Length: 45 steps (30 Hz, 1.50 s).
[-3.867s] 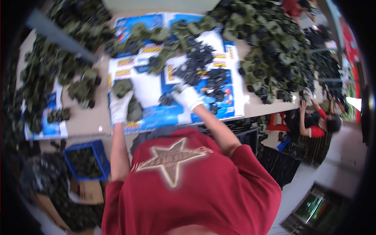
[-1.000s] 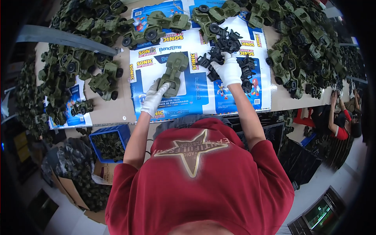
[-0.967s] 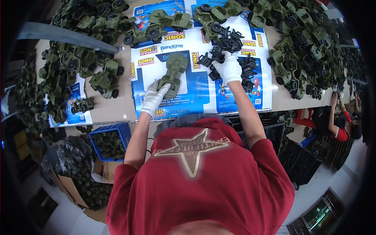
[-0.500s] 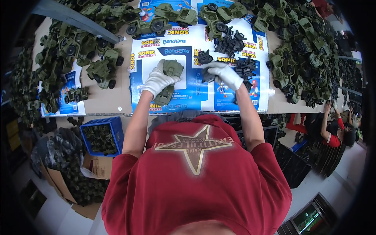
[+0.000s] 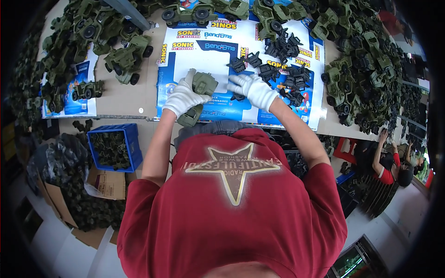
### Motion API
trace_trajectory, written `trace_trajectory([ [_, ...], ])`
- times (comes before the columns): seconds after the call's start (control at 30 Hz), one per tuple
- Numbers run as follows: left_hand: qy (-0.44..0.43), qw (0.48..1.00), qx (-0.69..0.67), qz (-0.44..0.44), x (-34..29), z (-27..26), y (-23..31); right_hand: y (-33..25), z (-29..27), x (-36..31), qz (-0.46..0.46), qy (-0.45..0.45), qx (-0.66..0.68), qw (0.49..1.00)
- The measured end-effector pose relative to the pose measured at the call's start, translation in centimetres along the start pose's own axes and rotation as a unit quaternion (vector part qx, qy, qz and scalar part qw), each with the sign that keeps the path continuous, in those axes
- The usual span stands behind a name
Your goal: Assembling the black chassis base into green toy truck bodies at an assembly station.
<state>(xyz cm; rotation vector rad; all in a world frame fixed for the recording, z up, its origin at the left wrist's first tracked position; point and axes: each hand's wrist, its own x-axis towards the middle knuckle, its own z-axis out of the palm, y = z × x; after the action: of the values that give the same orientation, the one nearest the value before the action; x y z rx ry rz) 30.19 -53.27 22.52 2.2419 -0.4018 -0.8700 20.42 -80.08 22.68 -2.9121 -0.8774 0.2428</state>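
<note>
My left hand (image 5: 182,96), in a white glove, is closed round an olive-green toy truck body (image 5: 204,84), with a further green section (image 5: 190,116) of it showing below the palm. To its right, my right hand (image 5: 254,91), also white-gloved, has its fingers stretched out and apart, pointing toward the truck body without touching it. One small black plastic part (image 5: 237,97) peeks out by the right hand's lower fingers. Beyond that hand lies a loose group of black plastic parts (image 5: 269,72), spreading to a heap (image 5: 282,47) farther back.
Blue-and-white printed sheets (image 5: 211,60) cover the worktop. Green toy jeeps are piled at the left (image 5: 127,60), along the back, and at the right (image 5: 357,69). A blue crate (image 5: 134,147) of green parts stands below the table's left edge. A co-worker (image 5: 391,171) is at far right.
My right hand has opened its fingers and come slightly lower, nearer the truck body. More black parts show beyond it. The left hand keeps its hold. The view has shifted slightly.
</note>
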Motion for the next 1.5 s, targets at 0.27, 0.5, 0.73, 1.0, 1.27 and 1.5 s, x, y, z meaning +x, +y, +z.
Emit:
trace_trajectory([
  [0.27, 0.002, 0.993, -0.114, 0.012, -3.3, -1.5, 1.9, 0.5, 2.1, 0.0, 0.086, -0.071, 0.077, 0.991],
  [0.5, -0.006, 0.971, -0.233, 0.050, -5.1, -2.7, 4.2, 0.6, 3.0, -0.1, 0.077, -0.104, 0.174, 0.976],
  [0.73, -0.045, 0.958, -0.273, 0.079, -6.4, -3.4, 7.5, -1.2, -4.0, 0.6, 0.194, 0.116, 0.672, 0.705],
  [1.0, -0.083, 0.970, -0.225, 0.044, -6.2, -3.6, 9.6, -0.7, -1.0, 0.1, 0.154, 0.116, 0.828, 0.527],
  [1.27, -0.091, 0.959, -0.259, 0.062, -5.3, -2.6, 8.5, 0.3, -2.3, -0.3, 0.164, 0.076, 0.768, 0.615],
  [1.5, -0.052, 0.939, -0.339, 0.024, -5.2, -1.5, 9.6, -0.1, -6.9, 0.8, 0.150, 0.153, 0.622, 0.754],
])
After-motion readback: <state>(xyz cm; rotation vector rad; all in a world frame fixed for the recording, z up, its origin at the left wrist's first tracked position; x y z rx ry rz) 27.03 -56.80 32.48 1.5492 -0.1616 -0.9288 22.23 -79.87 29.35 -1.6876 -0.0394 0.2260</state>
